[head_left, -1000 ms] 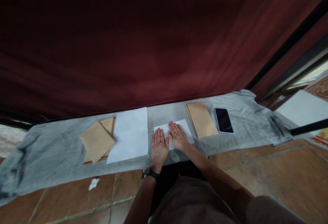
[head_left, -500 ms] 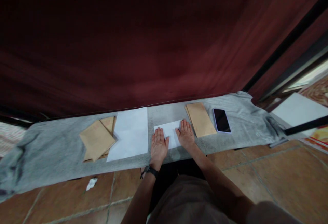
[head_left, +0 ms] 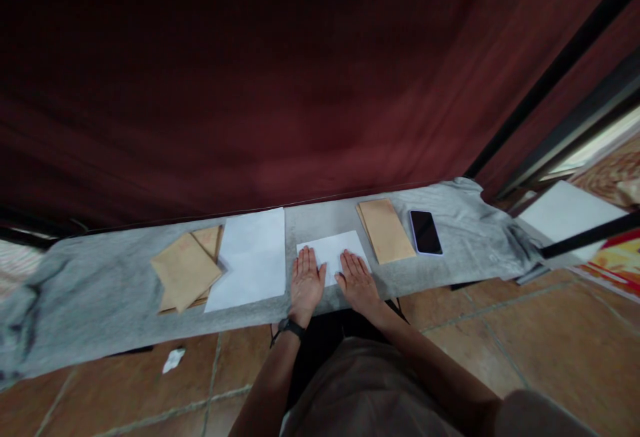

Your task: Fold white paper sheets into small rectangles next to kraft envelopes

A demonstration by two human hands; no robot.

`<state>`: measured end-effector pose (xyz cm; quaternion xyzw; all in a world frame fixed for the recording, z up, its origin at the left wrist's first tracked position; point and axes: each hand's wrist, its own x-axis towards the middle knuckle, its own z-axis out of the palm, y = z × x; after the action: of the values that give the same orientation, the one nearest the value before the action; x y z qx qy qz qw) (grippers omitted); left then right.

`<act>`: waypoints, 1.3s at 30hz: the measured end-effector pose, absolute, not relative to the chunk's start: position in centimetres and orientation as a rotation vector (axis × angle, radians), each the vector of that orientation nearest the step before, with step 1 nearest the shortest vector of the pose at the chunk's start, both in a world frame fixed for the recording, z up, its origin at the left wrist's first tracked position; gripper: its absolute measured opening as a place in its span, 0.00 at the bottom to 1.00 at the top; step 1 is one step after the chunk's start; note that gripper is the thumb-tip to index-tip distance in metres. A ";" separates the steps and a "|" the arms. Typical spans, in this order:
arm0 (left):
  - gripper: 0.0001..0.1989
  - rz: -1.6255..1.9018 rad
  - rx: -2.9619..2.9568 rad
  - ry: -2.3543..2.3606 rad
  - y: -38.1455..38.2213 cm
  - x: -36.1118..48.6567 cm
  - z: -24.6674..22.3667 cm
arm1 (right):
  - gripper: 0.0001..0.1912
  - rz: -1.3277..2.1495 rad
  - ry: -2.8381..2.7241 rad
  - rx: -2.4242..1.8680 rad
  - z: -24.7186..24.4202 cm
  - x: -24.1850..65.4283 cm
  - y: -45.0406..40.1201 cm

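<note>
A small white sheet (head_left: 333, 248), seemingly folded paper, lies on the grey cloth between my hands. My left hand (head_left: 306, 282) rests flat on its left part, fingers stretched out. On its right part lies my right hand (head_left: 358, 282), palm down with the fingers extended. Left of my hands is a larger white sheet (head_left: 253, 260), its left edge beside a loose pile of brown envelopes (head_left: 185, 272). Brown envelopes in a neater stack (head_left: 387, 232) are just right of the small sheet.
A phone (head_left: 426, 232) with a dark screen lies right of the neater stack. The grey cloth (head_left: 100, 290) covers a long narrow surface against a dark red curtain (head_left: 300, 90). A crumpled white scrap (head_left: 173, 360) is on the tiled floor.
My right hand has slid nearer to me, down the small sheet, baring more of its upper right part. The view has shifted slightly. My left hand still lies on the sheet.
</note>
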<state>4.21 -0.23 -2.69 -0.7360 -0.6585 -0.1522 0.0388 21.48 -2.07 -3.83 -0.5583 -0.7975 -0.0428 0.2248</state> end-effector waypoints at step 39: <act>0.28 -0.359 -2.240 -2.110 -7.3 4.2 -1.1 | 0.34 -0.148 -2.150 -1.662 -3.9 24.4 -3.7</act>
<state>4.15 -7.25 -1.15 -0.7227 -0.6810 -0.1157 0.0218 24.39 -3.69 -3.87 -0.5972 -0.7726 -0.0533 0.2087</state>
